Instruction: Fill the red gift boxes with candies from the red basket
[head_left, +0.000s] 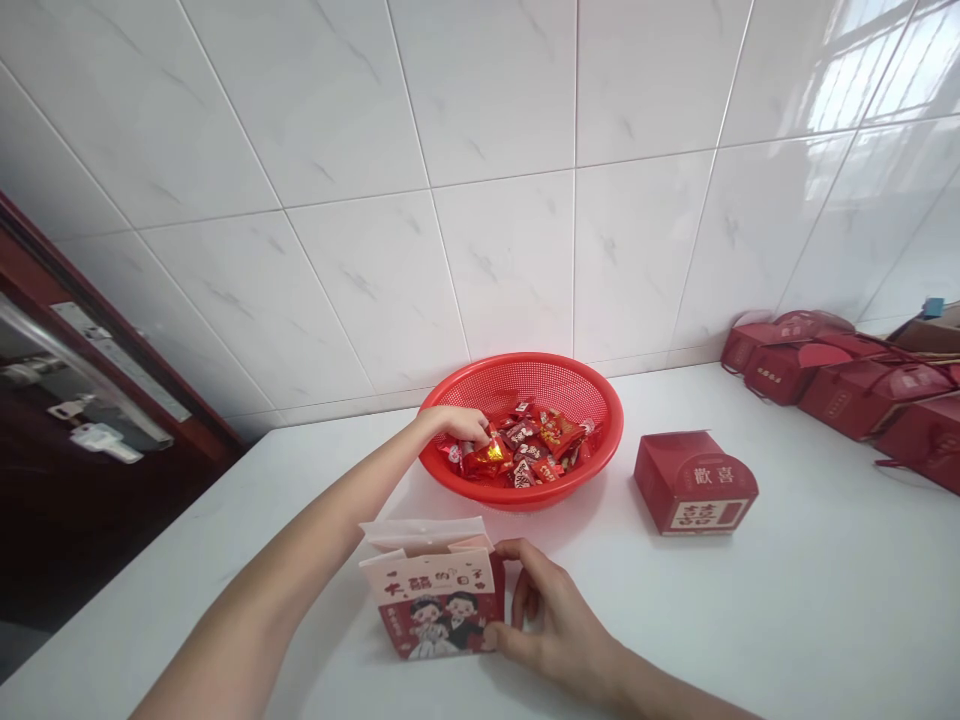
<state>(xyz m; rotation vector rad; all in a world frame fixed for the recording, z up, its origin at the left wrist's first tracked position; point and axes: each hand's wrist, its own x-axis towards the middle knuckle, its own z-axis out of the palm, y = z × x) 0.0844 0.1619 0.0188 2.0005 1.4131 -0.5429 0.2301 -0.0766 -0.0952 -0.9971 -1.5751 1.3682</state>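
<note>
A red plastic colander (600,400) stands against the wall, filled with wrapped candies (525,452) in red, dark and gold wrappers. Into its left side reaches my left hand (466,424), its fingers closed on a shiny red-and-gold wrapped candy (491,450). Nearer to me, a red and cream candy box (439,610) printed with a cartoon couple stands upright, its top flaps raised. My right hand (551,620) grips this box by its right side, with the thumb at the front and fingers behind. The inside of the box is mostly hidden.
A closed red box (694,490) with white characters sits right of the colander. Several red boxes (840,385) with cords line the wall at far right. White tiles (502,270) rise behind the white table (795,620). At left is a dark red door (150,370) with keys in it.
</note>
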